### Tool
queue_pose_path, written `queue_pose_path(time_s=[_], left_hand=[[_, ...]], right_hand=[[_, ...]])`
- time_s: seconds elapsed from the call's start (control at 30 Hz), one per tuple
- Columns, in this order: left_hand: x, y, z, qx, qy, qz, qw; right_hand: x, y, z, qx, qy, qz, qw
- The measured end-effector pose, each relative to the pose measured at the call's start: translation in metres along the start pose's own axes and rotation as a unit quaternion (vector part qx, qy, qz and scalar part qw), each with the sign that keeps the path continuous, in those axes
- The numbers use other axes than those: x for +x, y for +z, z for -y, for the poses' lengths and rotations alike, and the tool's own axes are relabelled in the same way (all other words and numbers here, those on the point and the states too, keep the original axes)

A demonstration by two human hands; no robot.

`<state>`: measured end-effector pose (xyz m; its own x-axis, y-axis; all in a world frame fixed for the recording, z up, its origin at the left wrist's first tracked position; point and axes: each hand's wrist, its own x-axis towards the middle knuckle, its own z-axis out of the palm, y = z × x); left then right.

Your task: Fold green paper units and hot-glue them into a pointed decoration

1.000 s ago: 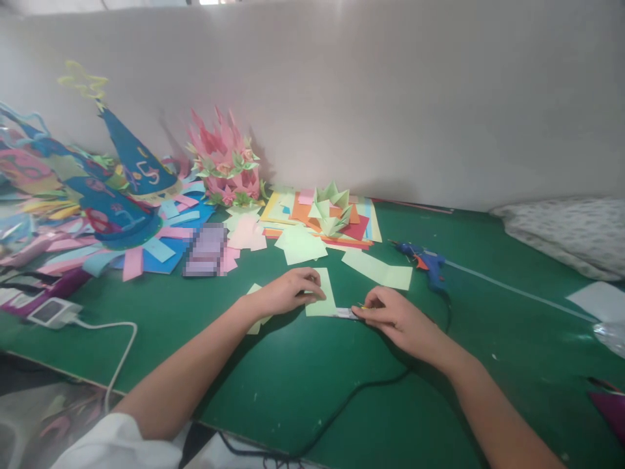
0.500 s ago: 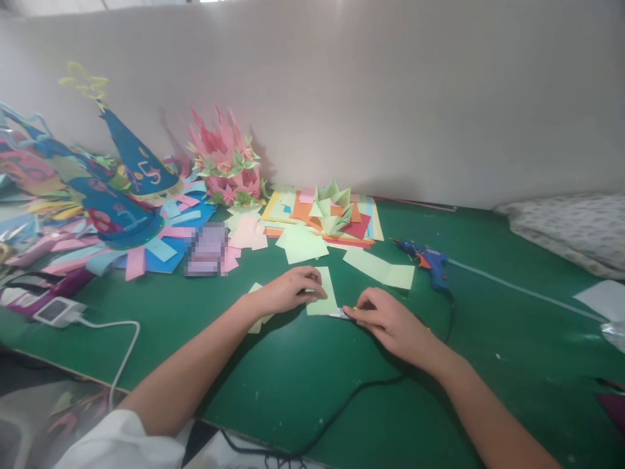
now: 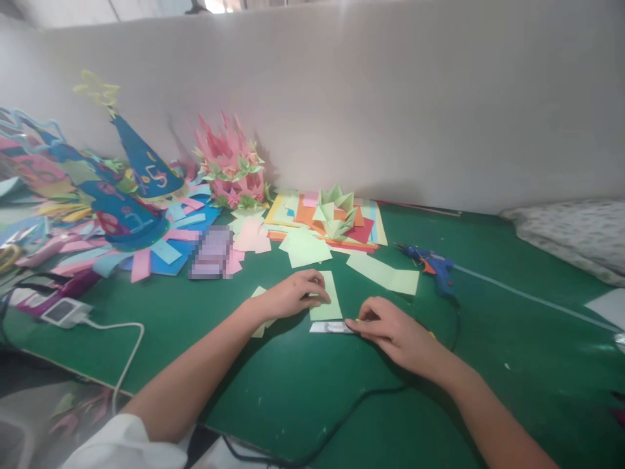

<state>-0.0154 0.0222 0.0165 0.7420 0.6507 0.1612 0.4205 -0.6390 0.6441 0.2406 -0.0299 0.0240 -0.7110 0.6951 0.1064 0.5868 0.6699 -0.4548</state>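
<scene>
A small light green paper rectangle (image 3: 334, 296) lies flat on the green table. My left hand (image 3: 305, 291) rests on its left part, the fingers bent and apart, fingertips against the sheet. With thumb and fingers closed, my right hand (image 3: 385, 326) grips a craft knife whose wide bare blade (image 3: 329, 327) points left. That blade lies flat just below the paper's near edge, apart from it. Most of the knife's handle is hidden in my hand; a bit of yellow shows. Partly under my left forearm is another green paper piece (image 3: 258, 331).
A blue glue gun (image 3: 432, 264) with a long glue stick and black cord lies right. Behind are a folded green strip (image 3: 383, 272), coloured sheets (image 3: 374, 231) and a folded green paper ring (image 3: 336, 212). Paper hats (image 3: 141, 159), a pink paper crown (image 3: 232, 166) and a white charger (image 3: 66, 312) are left.
My right hand has drawn the knife slightly down from the paper, so more of its blade shows. My left hand stays on the sheet. The view has shifted a little.
</scene>
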Motion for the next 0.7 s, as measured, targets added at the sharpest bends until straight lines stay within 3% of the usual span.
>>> queue_pose_path(time_s=[0.23,0.43,0.7], left_hand=[[-0.004,0.002,-0.004,0.058,-0.020,0.016,0.998],[-0.004,0.008,-0.005,0.055,-0.006,0.009,0.998],[-0.002,0.008,-0.009,0.106,-0.028,0.000,0.994]], right_hand=[[-0.002,-0.007,0.000,-0.021,0.018,-0.025,0.999],[0.002,0.001,-0.001,-0.037,0.048,-0.091,0.994],[0.010,0.011,0.000,-0.061,0.064,-0.107,0.990]])
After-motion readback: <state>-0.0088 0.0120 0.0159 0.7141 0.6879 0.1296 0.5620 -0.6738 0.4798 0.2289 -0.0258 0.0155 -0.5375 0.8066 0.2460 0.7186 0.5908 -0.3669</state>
